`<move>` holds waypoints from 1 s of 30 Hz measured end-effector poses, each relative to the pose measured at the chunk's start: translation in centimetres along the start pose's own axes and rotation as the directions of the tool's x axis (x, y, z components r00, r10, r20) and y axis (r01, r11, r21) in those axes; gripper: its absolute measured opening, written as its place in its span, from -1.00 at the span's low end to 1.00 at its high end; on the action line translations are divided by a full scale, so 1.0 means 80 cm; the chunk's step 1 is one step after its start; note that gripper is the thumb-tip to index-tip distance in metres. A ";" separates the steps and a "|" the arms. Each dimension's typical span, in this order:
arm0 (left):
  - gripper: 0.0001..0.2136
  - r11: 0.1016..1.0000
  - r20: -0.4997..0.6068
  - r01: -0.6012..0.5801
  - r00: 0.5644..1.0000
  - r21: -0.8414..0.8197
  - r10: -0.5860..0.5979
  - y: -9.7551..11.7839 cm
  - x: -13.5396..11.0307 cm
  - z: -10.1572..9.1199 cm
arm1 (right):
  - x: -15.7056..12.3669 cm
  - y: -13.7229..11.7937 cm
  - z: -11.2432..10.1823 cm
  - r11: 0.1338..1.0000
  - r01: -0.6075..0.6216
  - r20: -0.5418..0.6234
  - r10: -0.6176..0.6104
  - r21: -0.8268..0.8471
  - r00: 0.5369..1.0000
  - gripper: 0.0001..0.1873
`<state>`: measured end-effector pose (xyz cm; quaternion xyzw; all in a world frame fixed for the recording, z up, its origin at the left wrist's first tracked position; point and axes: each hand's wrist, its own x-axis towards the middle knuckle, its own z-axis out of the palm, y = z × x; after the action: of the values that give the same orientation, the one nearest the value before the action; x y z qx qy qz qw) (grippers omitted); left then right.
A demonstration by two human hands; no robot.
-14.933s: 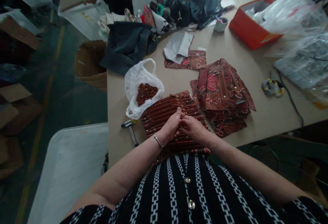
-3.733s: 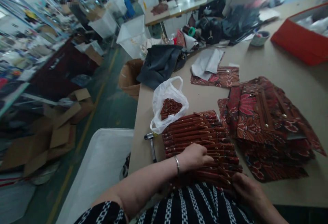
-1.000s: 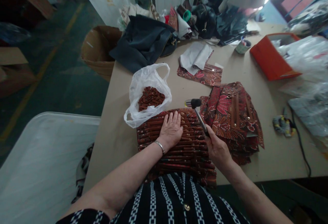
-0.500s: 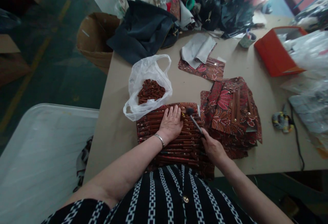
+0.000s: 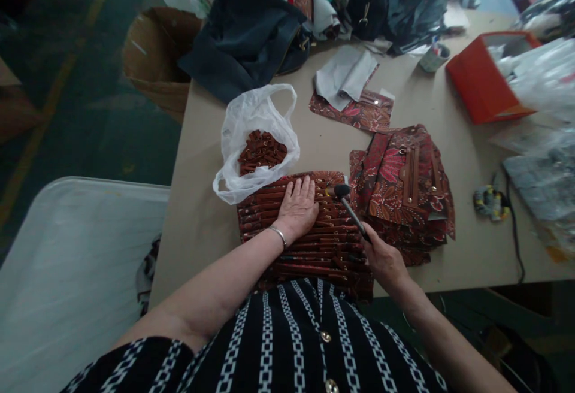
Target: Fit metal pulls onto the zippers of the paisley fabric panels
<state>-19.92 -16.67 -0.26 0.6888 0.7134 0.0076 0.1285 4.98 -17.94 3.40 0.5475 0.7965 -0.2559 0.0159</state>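
Note:
My left hand (image 5: 299, 208) lies flat, fingers stretched out, on a row of overlapping brown patterned fabric pieces (image 5: 332, 240) with brown strips along their edges. In my right hand (image 5: 385, 261) is a hammer (image 5: 354, 216), gripped by its handle. Its dark, yellow-tipped head is over the upper right of the row; whether it touches is hard to tell. Just beyond my left hand sits an open white plastic bag (image 5: 283, 168) holding many small brown tabs with metal rings (image 5: 261, 152). To the right is a pile of floral-patterned panels (image 5: 399, 183) with zippers.
Grey cloth (image 5: 345, 78) lies on a patterned panel farther back. A dark blue fabric piece (image 5: 247, 33) drapes near a cardboard bin (image 5: 157, 51). On the right are an orange box (image 5: 487, 81), a small cup (image 5: 434, 57) and yellow-black handled pliers (image 5: 492, 202). A white tub (image 5: 85, 273) stands left.
The hammer has shifted right, and its head has turned so the yellow tip points left. My left hand stays flat on the row. The whole view has shifted slightly.

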 end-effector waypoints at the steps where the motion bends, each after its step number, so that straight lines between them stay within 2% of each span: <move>1: -0.43 1.000 0.004 0.002 1.000 0.003 -0.002 0.000 0.000 0.000 | -0.005 0.001 0.000 0.998 0.012 -0.047 -0.009 0.063 0.999 -0.50; 3: -0.43 1.000 0.006 0.003 1.000 0.009 -0.003 0.001 0.000 0.001 | -0.012 0.004 0.003 0.989 0.028 -0.086 -0.016 0.143 0.996 -0.49; 8: -0.42 1.000 -0.005 -0.001 1.000 0.009 0.001 0.000 0.000 0.003 | -0.012 0.007 0.011 0.997 -0.069 0.111 0.070 -0.018 0.991 -0.52; 10: -0.42 1.000 -0.004 -0.003 1.000 0.007 0.003 0.000 0.000 0.003 | -0.014 0.005 0.006 0.995 -0.096 0.089 0.095 0.001 0.991 -0.51; 14: -0.42 1.000 0.000 0.002 1.000 0.009 -0.002 0.000 0.000 0.003 | -0.026 0.002 0.001 0.991 -0.042 -0.028 0.046 0.129 0.999 -0.50; 19: -0.42 1.000 0.019 0.005 1.000 0.006 -0.006 0.002 -0.001 0.000 | -0.028 0.014 0.006 0.988 -0.085 0.130 0.101 -0.126 0.986 -0.52; 22: -0.42 1.000 0.014 0.002 1.000 0.017 -0.002 0.002 -0.002 0.000 | -0.029 0.016 -0.002 0.988 -0.087 0.069 0.097 -0.131 0.993 -0.53; 27: -0.42 0.999 0.001 0.000 1.000 0.038 0.000 -0.002 0.010 0.001 | -0.039 0.006 -0.008 0.992 -0.088 -0.110 0.098 0.095 0.989 -0.51; 30: -0.42 0.999 0.009 -0.001 1.000 0.040 0.001 -0.008 0.026 -0.003 | -0.043 0.003 -0.002 0.978 -0.076 -0.118 0.101 0.196 0.988 -0.52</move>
<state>-20.62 -14.59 -0.46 0.6916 0.7125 -0.0097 0.1180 6.56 -20.76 4.50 0.5967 0.7425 -0.2946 -0.0760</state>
